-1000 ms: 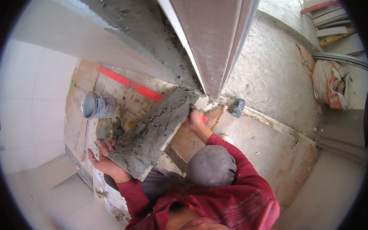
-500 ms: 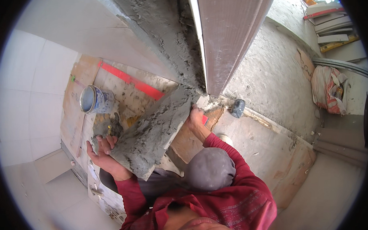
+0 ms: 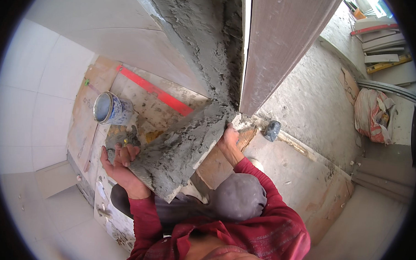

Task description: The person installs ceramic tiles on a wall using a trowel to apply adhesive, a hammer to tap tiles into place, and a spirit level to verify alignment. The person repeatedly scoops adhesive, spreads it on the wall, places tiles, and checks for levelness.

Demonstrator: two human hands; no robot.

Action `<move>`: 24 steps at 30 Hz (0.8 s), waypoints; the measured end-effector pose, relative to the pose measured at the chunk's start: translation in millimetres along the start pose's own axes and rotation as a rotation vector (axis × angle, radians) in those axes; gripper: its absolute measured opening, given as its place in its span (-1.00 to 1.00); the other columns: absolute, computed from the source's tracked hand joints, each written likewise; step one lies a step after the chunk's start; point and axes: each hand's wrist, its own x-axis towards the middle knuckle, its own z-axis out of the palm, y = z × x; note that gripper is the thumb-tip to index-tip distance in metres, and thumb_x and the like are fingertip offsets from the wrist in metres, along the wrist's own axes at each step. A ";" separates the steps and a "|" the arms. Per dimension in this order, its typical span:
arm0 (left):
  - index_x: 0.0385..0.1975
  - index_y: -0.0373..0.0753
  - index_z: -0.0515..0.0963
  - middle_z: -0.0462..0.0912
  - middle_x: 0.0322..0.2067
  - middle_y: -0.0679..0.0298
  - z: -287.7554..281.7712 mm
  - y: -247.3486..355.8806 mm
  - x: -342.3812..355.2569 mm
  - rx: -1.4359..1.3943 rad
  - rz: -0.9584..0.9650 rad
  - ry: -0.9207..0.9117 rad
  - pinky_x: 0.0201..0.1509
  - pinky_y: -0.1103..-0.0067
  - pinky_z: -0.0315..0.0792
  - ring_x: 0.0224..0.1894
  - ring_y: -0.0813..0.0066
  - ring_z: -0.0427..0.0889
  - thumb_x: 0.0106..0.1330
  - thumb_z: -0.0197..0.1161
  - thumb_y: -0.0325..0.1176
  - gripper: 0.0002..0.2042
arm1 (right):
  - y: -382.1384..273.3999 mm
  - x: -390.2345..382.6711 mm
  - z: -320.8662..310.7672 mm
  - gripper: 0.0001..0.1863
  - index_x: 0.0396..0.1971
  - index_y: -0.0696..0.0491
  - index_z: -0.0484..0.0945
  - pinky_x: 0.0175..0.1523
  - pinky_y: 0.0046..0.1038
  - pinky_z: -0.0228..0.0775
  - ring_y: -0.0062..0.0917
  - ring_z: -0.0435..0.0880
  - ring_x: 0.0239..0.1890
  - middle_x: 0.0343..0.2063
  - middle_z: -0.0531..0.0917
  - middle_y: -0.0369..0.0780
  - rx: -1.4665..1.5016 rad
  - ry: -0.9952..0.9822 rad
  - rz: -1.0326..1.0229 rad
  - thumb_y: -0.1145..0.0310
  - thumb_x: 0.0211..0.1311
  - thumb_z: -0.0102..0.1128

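A long tile (image 3: 179, 154), its upper face coated in rough grey mortar, is held at a slant between my two hands. My left hand (image 3: 126, 168) supports its near-left edge, palm against the edge and fingers partly spread. At the far-right edge, my right hand (image 3: 230, 141) grips the tile, its fingertips close to the foot of the brown door frame (image 3: 284, 50). The tile's far end meets, or nearly meets, a mortar-covered wall strip (image 3: 197, 47); whether they touch I cannot tell. The tile's underside is hidden.
A paint-splashed bucket (image 3: 119, 111) and a red straightedge (image 3: 156, 91) are on the floor at left. A dark mallet head (image 3: 272, 131) lies right of the frame. Farther right are a sack (image 3: 371, 113), a yellow level (image 3: 389, 64) and several stacked offcuts (image 3: 380, 42).
The view has shifted a little, so the wall and frame appear farther right. The tile stays in both hands; my right hand has stayed by the frame's foot.
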 end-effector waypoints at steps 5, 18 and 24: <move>-0.28 -0.28 0.36 0.11 -0.73 0.42 12.2 2.0 -2.5 0.050 0.037 -0.008 -0.15 0.54 0.27 -0.53 0.48 0.20 0.45 0.07 0.06 -0.57 | -5.5 -9.8 7.2 -0.72 -0.12 0.30 0.49 -0.11 -0.23 0.65 -0.28 0.72 -0.21 -0.16 0.67 -0.08 0.068 -0.111 0.066 0.35 0.46 0.00; -0.37 -0.18 0.33 0.22 -0.66 0.37 65.9 -0.2 25.1 0.103 0.033 -0.005 -0.10 0.45 0.36 -0.46 0.41 0.35 0.46 0.02 0.01 -0.65 | -21.2 3.9 19.5 -0.70 0.00 0.27 0.46 -0.14 -0.18 0.72 -0.28 0.75 -0.18 -0.11 0.66 -0.06 0.146 -0.123 0.046 0.36 0.53 -0.11; -0.33 -0.16 0.36 0.34 -0.59 0.34 98.5 -7.8 47.7 -0.116 -0.072 -0.291 -0.03 0.42 0.40 -0.40 0.39 0.43 0.47 0.05 -0.09 -0.73 | -31.4 -1.3 33.5 -0.68 0.01 0.18 0.47 -0.17 -0.17 0.72 -0.28 0.75 -0.19 -0.14 0.68 -0.07 0.179 -0.124 0.122 0.31 0.54 -0.21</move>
